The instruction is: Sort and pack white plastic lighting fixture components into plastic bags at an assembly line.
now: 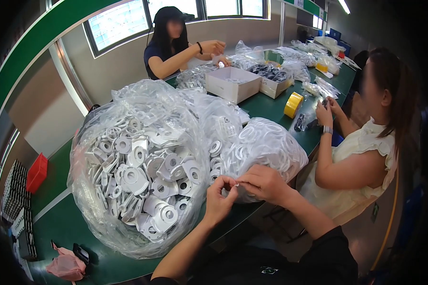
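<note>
My left hand (219, 198) and my right hand (264, 183) meet in front of me, fingertips pinched together on a small white part (236, 185); the part is mostly hidden by the fingers. Just behind my hands lies a clear plastic bag of thin white rings (266, 145). To the left stands a large open clear bag (133, 175) heaped with several white plastic pieces that have round holes. Both bags rest on the green table (62, 223).
A seated person in a pale top (361, 156) works at my right, another in a dark cap (171, 45) sits across. White boxes (233, 83), a yellow tape roll (293, 104), more bags, a red bin (37, 172) and a pink cloth (66, 266) are around.
</note>
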Motion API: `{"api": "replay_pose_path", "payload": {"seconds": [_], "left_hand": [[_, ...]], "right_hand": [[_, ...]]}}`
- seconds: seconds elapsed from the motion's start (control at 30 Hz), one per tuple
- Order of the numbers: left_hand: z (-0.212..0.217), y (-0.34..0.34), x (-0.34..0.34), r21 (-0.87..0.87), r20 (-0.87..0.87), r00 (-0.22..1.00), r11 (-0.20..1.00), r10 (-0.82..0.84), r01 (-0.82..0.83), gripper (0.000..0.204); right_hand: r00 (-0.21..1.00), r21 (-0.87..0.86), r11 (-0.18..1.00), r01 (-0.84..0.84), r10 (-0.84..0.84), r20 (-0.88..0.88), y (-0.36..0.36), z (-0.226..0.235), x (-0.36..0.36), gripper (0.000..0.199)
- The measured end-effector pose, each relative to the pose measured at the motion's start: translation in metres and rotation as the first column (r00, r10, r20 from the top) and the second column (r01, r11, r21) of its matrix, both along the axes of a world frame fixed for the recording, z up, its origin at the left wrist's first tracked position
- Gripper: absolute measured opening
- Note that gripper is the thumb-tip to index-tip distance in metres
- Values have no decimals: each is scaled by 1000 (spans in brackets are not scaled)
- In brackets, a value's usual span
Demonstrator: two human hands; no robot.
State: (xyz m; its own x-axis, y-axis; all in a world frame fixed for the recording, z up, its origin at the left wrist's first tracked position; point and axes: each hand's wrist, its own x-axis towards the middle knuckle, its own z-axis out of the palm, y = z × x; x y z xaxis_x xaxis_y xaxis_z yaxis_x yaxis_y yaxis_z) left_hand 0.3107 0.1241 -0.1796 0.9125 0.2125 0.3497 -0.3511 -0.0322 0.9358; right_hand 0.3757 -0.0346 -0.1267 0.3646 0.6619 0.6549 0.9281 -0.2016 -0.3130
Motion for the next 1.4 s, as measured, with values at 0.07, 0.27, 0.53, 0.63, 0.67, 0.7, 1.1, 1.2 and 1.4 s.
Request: {"api": "replay_pose_path", "payload": {"seconds": [0.07,0.27,0.53,0.63,0.67,0.7,1.1,1.2,1.4], "left_hand": [[1,-1,0,129,127,990,989,59,-75,7],[1,-11,-5,289,310,929,910,204,-297,9],[-17,-8,-2,-619,-47,980,776,-193,123,7],[-5,-14,-11,-427,-92,995,904,-44,0,12],[-1,-10,-15,-427,-93,995,904,-35,-8,12],[2,-4,-20,-211,-111,994,977,18,-41,18],[-17,7,28,422,88,987,893,132,-157,61],[-22,7,40,306,-4,996,948,92,-86,63],[-11,-4,8,506,210,970,836,122,-215,64]], "right_hand": [[999,-7,1000,-17,17,-36,0,3,1,13],[992,38,999,31,-36,123,9,-1,-3,14],[950,207,967,150,-199,241,17,-16,-7,16],[972,116,992,46,-71,222,9,-13,-5,19],[973,117,992,37,-62,221,6,-10,-7,19],[982,46,997,68,-75,173,2,-5,-11,21],[948,-195,979,56,9,318,-25,-23,-19,35],[921,-174,978,115,-39,387,-26,-32,0,28],[921,-135,991,-6,58,385,-21,-42,49,26]]}}
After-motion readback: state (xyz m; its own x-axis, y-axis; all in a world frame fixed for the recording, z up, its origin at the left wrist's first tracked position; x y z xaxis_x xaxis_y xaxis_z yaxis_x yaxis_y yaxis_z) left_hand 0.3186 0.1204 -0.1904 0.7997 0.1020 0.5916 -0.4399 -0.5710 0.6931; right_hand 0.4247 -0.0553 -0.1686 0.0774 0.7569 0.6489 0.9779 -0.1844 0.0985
